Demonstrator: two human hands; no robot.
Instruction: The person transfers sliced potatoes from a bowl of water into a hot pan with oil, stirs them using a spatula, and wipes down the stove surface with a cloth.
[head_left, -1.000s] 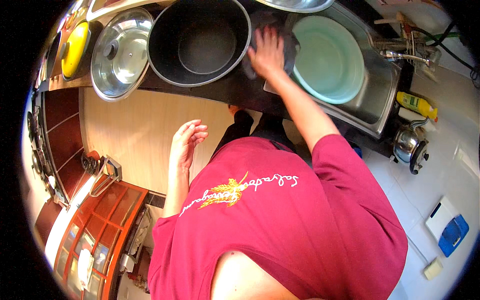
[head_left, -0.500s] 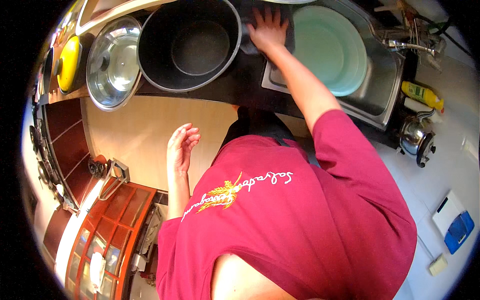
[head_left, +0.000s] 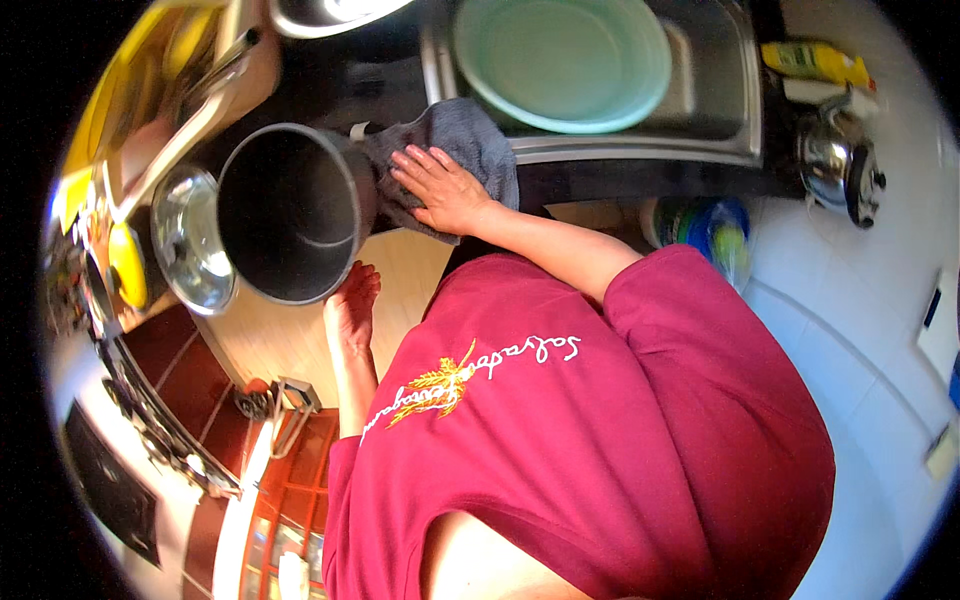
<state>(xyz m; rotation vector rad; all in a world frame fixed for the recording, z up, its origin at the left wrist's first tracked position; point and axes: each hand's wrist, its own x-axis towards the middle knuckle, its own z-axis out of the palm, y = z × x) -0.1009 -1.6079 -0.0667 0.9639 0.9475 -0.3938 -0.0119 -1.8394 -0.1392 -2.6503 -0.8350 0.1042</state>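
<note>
A deep black pot sits on the dark counter at the left, its mouth toward me. Flat on a dark grey cloth lies my right hand, palm down with the fingers stretched out. The cloth is bunched along the counter's front edge and reaches the pot's right side. My left hand is beside the pot's near rim, palm partly turned up and fingers loosely bent. Whether its fingertips touch the rim I cannot tell. Left of the pot is a clear glass lid with a metal rim.
A pale green basin sits in the steel sink at the far right. Beyond the sink are a yellow bottle and a shiny kettle. A yellow lid is at the far left, and a wooden cabinet door fronts the counter.
My right hand has drawn the cloth nearer along the counter, from beside the basin to the front edge by the pot. My view has shifted; my left hand is now closer to the pot's rim.
</note>
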